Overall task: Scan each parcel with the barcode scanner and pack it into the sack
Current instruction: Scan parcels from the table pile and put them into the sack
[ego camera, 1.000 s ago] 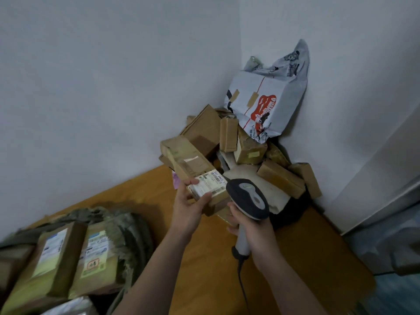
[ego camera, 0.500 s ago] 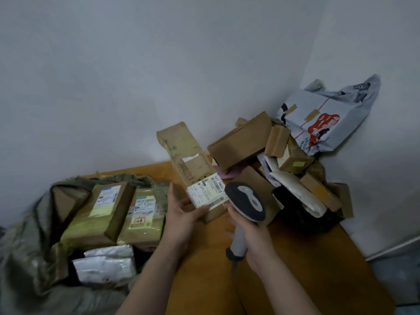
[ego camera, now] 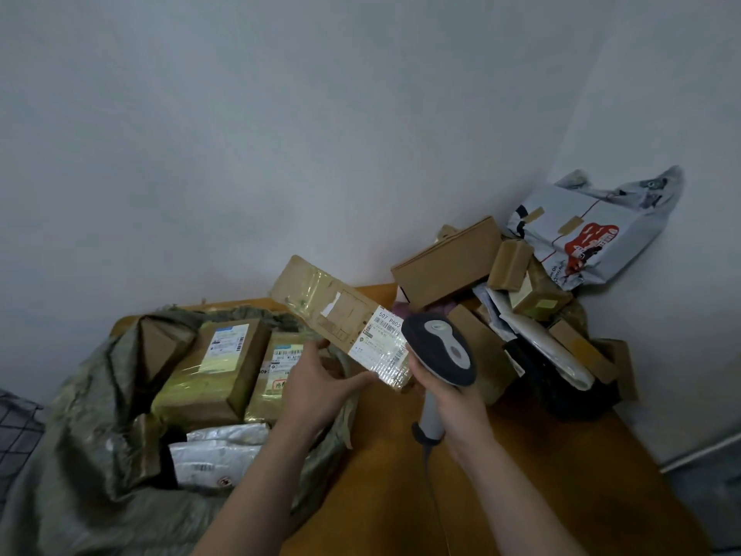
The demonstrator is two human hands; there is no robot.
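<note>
My left hand (ego camera: 320, 385) holds a long, flat cardboard parcel (ego camera: 328, 305) by its near end, where a white barcode label faces up. The parcel hangs over the right rim of the green sack (ego camera: 80, 455). My right hand (ego camera: 453, 399) grips the handle of the grey and black barcode scanner (ego camera: 439, 351), whose head sits right beside the label. Inside the open sack lie two taped brown boxes (ego camera: 216, 367) and a white mailer bag (ego camera: 218, 455).
A heap of brown boxes (ego camera: 445, 266) and mailers fills the back right corner of the wooden table (ego camera: 521, 495), topped by a grey printed bag (ego camera: 593, 230). White walls stand close behind. The scanner's cable hangs down toward me.
The view has swung left. My left hand has carried the long parcel left, from the heap toward the sack's rim. The scanner has stayed beside the label.
</note>
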